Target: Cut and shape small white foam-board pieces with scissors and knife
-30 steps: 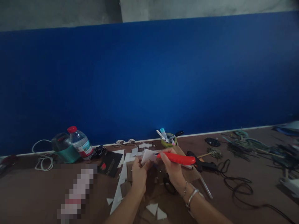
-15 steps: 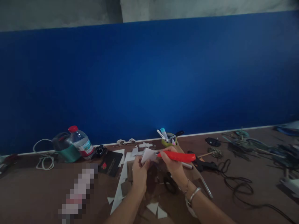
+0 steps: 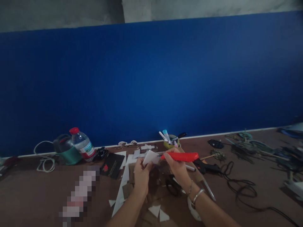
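My left hand (image 3: 141, 176) pinches a small folded-looking piece of white paper (image 3: 150, 157) between thumb and fingers, above the middle of the table. My right hand (image 3: 177, 167) is closed round a red utility knife (image 3: 183, 156). Its thin tip points left at the paper's right edge; whether the two touch I cannot tell. Below my right hand lie black-handled scissors (image 3: 173, 186), partly hidden by the wrist. White triangular scraps (image 3: 154, 210) lie between my forearms, and a long white sheet (image 3: 120, 195) runs beside my left arm.
Behind my hands stands a green cup of pens (image 3: 168, 145). A water bottle (image 3: 83, 146) and a teal container (image 3: 69, 156) are at the left. To the right, a black glue gun (image 3: 208, 167) trails a cord (image 3: 243, 189). A blue wall (image 3: 151, 78) closes off the back.
My right hand and the knife have shifted very slightly. My left hand still holds the paper in about the same place.
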`<state>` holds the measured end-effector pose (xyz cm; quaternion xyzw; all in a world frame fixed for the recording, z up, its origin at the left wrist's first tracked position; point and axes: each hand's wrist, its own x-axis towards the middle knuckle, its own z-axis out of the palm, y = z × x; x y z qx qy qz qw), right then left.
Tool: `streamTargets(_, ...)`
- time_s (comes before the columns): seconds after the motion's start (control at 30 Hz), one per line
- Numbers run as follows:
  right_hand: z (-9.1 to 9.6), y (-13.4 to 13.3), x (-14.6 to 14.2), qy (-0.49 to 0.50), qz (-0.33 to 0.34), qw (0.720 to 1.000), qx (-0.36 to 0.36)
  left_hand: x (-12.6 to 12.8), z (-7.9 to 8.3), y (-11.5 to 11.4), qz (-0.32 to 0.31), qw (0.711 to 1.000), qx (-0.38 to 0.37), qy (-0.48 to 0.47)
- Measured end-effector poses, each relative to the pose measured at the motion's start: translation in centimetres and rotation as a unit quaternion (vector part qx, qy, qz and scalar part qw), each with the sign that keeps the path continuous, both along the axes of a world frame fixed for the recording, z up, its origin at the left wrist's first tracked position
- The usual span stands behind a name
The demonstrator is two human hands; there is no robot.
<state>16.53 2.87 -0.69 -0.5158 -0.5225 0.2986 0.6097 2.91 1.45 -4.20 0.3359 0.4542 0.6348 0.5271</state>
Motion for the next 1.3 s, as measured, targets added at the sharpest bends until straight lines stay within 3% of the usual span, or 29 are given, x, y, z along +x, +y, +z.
streamTargets(0.27,-0.4,0.6,0.6,-0.005,-0.006,1.000,0.011,0.0,0.2,0.1,0.001,1.000,-0.001,-0.002)
streamTargets(0.43,-0.7,1.2,1.3,0.060,0.007,0.998,-0.012,0.1,0.3,0.1,0.009,1.000,0.002,-0.005)
streamTargets(0.8,1.1,-0.2,1.1,0.003,0.170,0.984,-0.049,-0.1,0.0,0.0,0.023,1.000,-0.006,-0.016)
streamTargets(1.0,1.5,-0.4,1.2,-0.036,0.145,0.989,-0.019,-0.2,-0.1,-0.1,0.023,1.000,0.007,0.004)
streamTargets(1.3,1.5,-0.4,1.3,-0.048,0.166,0.984,-0.034,-0.2,0.2,-0.2,0.027,0.999,0.006,0.029)
